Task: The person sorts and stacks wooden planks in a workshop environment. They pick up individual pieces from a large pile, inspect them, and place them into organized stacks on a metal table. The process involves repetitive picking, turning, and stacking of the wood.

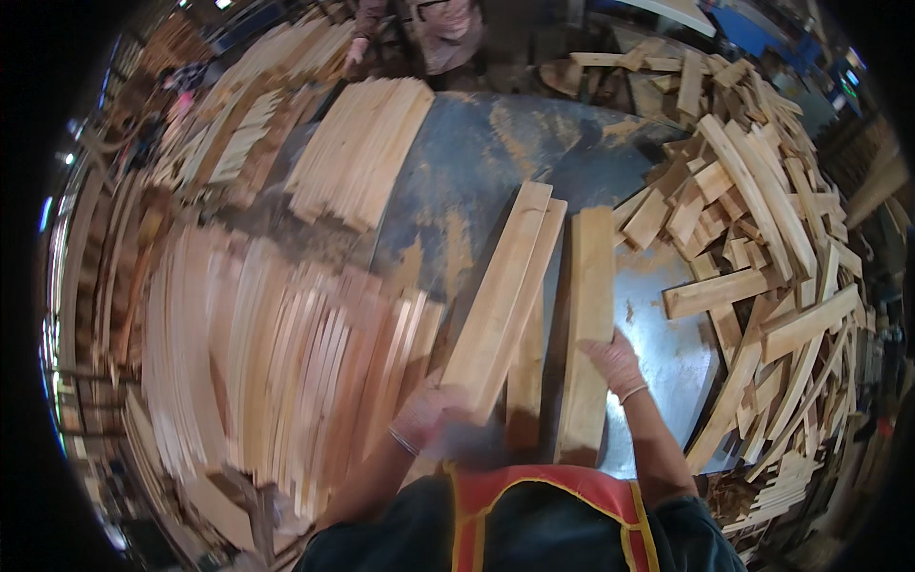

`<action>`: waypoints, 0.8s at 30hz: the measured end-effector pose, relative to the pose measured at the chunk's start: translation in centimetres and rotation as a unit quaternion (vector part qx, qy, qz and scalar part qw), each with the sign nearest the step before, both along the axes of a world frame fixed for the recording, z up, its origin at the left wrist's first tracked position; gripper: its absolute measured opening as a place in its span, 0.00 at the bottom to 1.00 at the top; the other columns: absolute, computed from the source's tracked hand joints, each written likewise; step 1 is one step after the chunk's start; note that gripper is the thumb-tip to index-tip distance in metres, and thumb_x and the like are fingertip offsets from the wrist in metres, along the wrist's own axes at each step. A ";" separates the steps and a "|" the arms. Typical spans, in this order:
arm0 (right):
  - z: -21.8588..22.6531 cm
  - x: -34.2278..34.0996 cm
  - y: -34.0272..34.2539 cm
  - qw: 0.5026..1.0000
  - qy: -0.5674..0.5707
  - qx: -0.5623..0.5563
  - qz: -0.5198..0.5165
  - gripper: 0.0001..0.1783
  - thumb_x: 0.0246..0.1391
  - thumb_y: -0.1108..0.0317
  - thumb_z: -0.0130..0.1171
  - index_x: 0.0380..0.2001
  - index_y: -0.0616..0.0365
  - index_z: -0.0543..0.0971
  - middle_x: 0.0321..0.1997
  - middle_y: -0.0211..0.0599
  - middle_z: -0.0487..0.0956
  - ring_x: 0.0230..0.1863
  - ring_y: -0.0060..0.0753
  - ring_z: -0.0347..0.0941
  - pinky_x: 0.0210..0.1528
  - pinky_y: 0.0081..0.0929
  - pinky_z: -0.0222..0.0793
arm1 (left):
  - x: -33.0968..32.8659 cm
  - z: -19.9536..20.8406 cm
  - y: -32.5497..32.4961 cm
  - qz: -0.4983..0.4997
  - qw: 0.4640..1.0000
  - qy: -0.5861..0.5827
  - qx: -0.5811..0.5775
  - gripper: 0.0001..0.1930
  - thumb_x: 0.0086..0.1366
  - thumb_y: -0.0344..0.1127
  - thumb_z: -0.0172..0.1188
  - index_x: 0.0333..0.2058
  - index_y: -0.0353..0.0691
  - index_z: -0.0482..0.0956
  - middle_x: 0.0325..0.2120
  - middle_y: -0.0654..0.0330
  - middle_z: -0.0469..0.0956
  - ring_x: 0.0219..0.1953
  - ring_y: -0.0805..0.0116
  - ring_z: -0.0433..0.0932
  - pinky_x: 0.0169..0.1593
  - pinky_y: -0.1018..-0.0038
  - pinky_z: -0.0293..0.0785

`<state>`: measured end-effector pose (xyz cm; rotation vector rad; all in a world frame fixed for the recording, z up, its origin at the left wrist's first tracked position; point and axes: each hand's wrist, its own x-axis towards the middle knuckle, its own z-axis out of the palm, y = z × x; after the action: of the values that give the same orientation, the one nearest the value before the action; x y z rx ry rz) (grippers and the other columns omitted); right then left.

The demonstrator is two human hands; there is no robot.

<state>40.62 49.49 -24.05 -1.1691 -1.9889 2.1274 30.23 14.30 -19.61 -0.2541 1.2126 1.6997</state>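
Note:
My left hand, in a pale glove, is closed around the near end of two light wooden boards. They lie against each other and slant away to the right. My right hand, also gloved, grips the right edge of a separate wooden board, its thumb side at the wood. Between them another board lies lower and is partly covered. Slight blur hides the exact finger positions of my left hand.
Many boards stand in rows at my left. A neat board stack lies beyond on the metal table, which has sawdust on it. A jumbled pile of offcuts fills the right side. A person stands across the table.

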 end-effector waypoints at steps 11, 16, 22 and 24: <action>4.7 2.2 -19.5 0.958 0.142 0.213 0.130 0.54 0.51 0.64 0.73 0.75 0.62 0.54 0.65 0.56 0.73 0.62 0.46 0.74 0.65 0.37 0.71 | 22.8 -4.4 -7.8 -0.240 0.653 0.475 -0.538 0.30 0.66 0.49 0.64 0.65 0.47 0.73 0.51 0.50 0.80 0.51 0.46 0.80 0.54 0.51 0.75; -0.4 1.7 -22.3 0.957 -0.001 0.275 0.093 0.61 0.41 0.61 0.77 0.74 0.64 0.55 0.70 0.61 0.68 0.69 0.57 0.68 0.69 0.42 0.67 | 21.2 -3.2 -12.5 -0.355 0.554 0.675 -0.335 0.39 0.65 0.52 0.63 0.71 0.44 0.65 0.57 0.49 0.75 0.60 0.43 0.74 0.65 0.40 0.64; 1.5 1.3 -25.2 0.940 -0.052 0.320 0.107 0.49 0.45 0.59 0.74 0.66 0.64 0.62 0.59 0.60 0.78 0.62 0.61 0.76 0.63 0.46 0.72 | 13.6 -7.1 -23.2 -0.336 0.324 0.708 -0.530 0.39 0.66 0.47 0.58 0.74 0.45 0.60 0.73 0.53 0.62 0.77 0.48 0.55 0.73 0.36 0.51; 4.9 1.6 -27.7 0.929 -0.063 0.337 0.139 0.50 0.46 0.58 0.74 0.68 0.65 0.62 0.60 0.61 0.78 0.63 0.61 0.75 0.64 0.45 0.72 | 12.6 -5.9 -24.4 -0.297 0.423 0.650 -0.558 0.40 0.65 0.47 0.59 0.74 0.43 0.60 0.73 0.53 0.61 0.77 0.47 0.55 0.74 0.38 0.52</action>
<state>42.24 21.84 -19.17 -0.9458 -2.7428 1.2394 42.82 -10.10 -25.50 0.8705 2.9414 -0.1893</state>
